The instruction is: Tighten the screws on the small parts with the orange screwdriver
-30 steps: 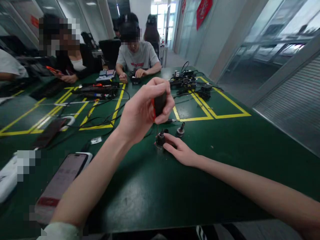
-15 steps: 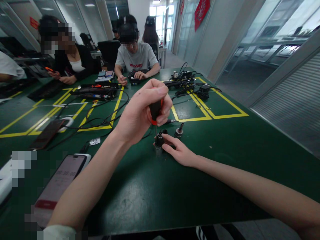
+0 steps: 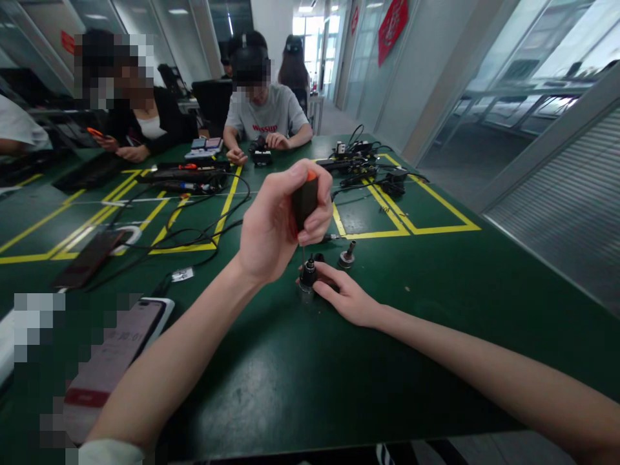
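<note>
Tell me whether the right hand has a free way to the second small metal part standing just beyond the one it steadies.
Probably yes. The second part stands uncovered on the green table, just beyond the right hand, whose fingers are busy steadying the first part.

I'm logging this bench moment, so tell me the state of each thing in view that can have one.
left hand: shut on the screwdriver.
screwdriver: upright, tip down on the small black part.
small black part: standing on the table, steadied by the right hand.
right hand: flat on the table, fingers against the part.
second small part: standing free, untouched.
phone: lying flat, screen lit.
</note>
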The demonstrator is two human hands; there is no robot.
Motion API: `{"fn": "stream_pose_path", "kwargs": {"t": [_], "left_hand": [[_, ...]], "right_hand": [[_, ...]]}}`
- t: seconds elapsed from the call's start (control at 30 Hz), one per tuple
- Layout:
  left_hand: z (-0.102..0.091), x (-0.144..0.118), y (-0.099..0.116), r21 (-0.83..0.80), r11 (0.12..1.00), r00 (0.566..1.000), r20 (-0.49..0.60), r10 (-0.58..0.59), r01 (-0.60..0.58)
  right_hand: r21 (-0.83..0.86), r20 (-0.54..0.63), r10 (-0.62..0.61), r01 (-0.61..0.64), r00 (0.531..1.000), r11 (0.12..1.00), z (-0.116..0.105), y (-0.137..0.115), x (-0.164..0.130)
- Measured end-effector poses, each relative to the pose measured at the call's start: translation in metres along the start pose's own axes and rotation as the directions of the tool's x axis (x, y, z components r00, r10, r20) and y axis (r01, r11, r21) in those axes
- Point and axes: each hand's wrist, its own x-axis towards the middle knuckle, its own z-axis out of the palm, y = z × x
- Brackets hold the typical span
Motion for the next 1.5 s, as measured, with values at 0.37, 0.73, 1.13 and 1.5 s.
{"fn": "stream_pose_path", "kwargs": {"t": [0.37,0.73,1.13,1.5], "left_hand": [[-0.003,0.005,0.001,-0.062,0.998,1.000,-0.011,-0.015,0.014],[-0.006,0.010,0.001,-0.047,0.999,0.998,-0.066,-0.009,0.006],[-0.003,0.005,0.000,-0.025,1.000,1.000,0.028,0.009,-0.009],[-0.002,0.004,0.005,0.075,0.995,0.998,0.013,0.065,-0.066]], "right_hand": [[-0.035,-0.002,0.006,-0.006,1.000,0.999,-0.002,0.000,-0.001],[-0.041,0.004,-0.007,0.007,1.000,0.999,-0.003,-0.002,-0.002],[-0.016,0.016,0.012,-0.011,1.000,1.000,-0.003,-0.003,-0.002],[0.004,0.019,0.000,0.000,1.000,1.000,-0.002,-0.005,0.000]]}}
